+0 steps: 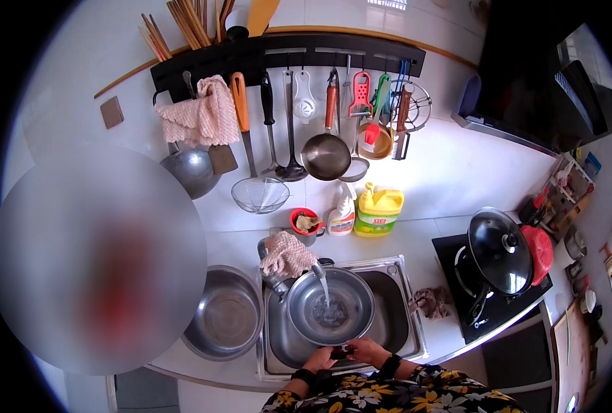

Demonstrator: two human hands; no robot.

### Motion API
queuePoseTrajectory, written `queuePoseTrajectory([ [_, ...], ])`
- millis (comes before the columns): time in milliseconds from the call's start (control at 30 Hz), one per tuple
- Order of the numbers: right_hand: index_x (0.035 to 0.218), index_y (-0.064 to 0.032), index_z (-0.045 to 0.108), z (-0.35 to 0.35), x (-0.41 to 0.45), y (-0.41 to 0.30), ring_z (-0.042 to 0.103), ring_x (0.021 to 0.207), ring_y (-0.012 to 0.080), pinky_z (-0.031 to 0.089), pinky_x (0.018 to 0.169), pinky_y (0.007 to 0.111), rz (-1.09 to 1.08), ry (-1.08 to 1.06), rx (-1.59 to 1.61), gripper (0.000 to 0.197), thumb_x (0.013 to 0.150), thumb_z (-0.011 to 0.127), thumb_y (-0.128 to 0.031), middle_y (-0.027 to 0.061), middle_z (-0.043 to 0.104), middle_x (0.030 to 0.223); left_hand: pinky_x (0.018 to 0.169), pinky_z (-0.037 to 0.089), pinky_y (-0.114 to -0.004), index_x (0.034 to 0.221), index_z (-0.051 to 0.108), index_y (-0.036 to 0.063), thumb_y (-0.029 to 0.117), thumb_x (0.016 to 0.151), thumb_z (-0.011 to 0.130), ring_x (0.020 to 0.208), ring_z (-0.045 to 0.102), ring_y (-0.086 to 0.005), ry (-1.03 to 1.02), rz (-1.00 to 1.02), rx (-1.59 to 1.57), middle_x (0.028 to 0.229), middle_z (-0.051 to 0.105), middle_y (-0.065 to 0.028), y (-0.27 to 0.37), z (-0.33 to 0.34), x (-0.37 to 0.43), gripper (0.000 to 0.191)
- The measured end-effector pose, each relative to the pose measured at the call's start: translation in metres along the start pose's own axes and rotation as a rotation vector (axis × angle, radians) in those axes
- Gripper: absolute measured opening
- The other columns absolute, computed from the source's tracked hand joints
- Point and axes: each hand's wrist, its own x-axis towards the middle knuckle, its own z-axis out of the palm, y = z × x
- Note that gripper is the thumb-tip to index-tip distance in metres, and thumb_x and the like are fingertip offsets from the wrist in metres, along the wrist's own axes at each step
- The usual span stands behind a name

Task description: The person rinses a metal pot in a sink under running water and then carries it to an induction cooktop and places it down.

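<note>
A grey metal wok (296, 317) rests over the sink (406, 279), with its dark handle (342, 352) towards me. My left hand (319, 360) grips that handle from the left side, and my right hand (366, 353) grips it from the right. Water runs from the faucet spout (318, 269) into the wok, and a rippling pool covers its bottom. A pink-and-white cloth (288, 253) is draped over the faucet. Behind the spout, a small dark loop handle shows at the wok's far rim.
Left of the sink stands a large steel basin (226, 315). To the right lie a crumpled rag (431, 303) and a cooktop (453, 258) bearing a lidded pan (499, 253). Behind are a spray bottle (342, 211), a yellow detergent jug (379, 210) and hanging utensils. A blurred patch hides the far left.
</note>
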Motion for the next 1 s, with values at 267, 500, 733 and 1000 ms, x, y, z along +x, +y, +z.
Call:
queuePoseTrajectory([
  [267, 0.089, -0.0050, 0.053, -0.002, -0.002, -0.012, 0.053, 0.075, 0.0302, 0.041, 0.066, 0.035, -0.046, -0.035, 0.023, 0.028, 0.064, 0.060, -0.015, 0.0143, 0.056, 0.079, 0.075, 0.039, -0.032, 0.099, 0.047, 0.0060, 0.019, 0.071, 0.054, 0.086, 0.051, -0.0250, 0.033, -0.099, -0.274, 0.093, 0.053, -0.0132, -0.078, 0.043, 0.003, 0.031],
  [500, 0.081, -0.0018, 0.052, -0.018, -0.012, -0.009, 0.049, 0.060, 0.0113, 0.042, 0.052, 0.023, 0.070, -0.001, 0.204, 0.013, 0.068, 0.055, -0.002, 0.0043, 0.051, 0.067, 0.082, 0.037, -0.030, 0.103, 0.043, 0.0053, 0.009, 0.076, 0.046, 0.093, 0.048, -0.0187, -0.176, -0.073, 0.251, 0.101, 0.049, -0.0088, -0.010, 0.016, 0.020, 0.027],
  [733, 0.083, -0.0029, 0.052, -0.009, -0.008, 0.000, 0.051, 0.060, 0.0155, 0.043, 0.055, 0.027, 0.015, 0.002, 0.110, 0.018, 0.066, 0.057, -0.002, 0.0081, 0.054, 0.068, 0.071, 0.040, -0.031, 0.098, 0.050, 0.0074, 0.019, 0.066, 0.059, 0.084, 0.052, -0.0277, -0.068, -0.073, 0.115, 0.089, 0.054, -0.0149, 0.022, 0.000, 0.011, 0.035],
  [1000, 0.088, -0.0056, 0.051, -0.008, -0.005, 0.000, 0.053, 0.073, 0.0304, 0.042, 0.064, 0.034, -0.027, -0.008, -0.012, 0.028, 0.062, 0.060, -0.010, 0.0137, 0.056, 0.078, 0.070, 0.041, -0.031, 0.097, 0.050, 0.0072, 0.019, 0.066, 0.059, 0.082, 0.053, -0.0278, -0.028, -0.031, 0.080, 0.088, 0.055, -0.0152, 0.008, 0.005, 0.007, 0.034],
])
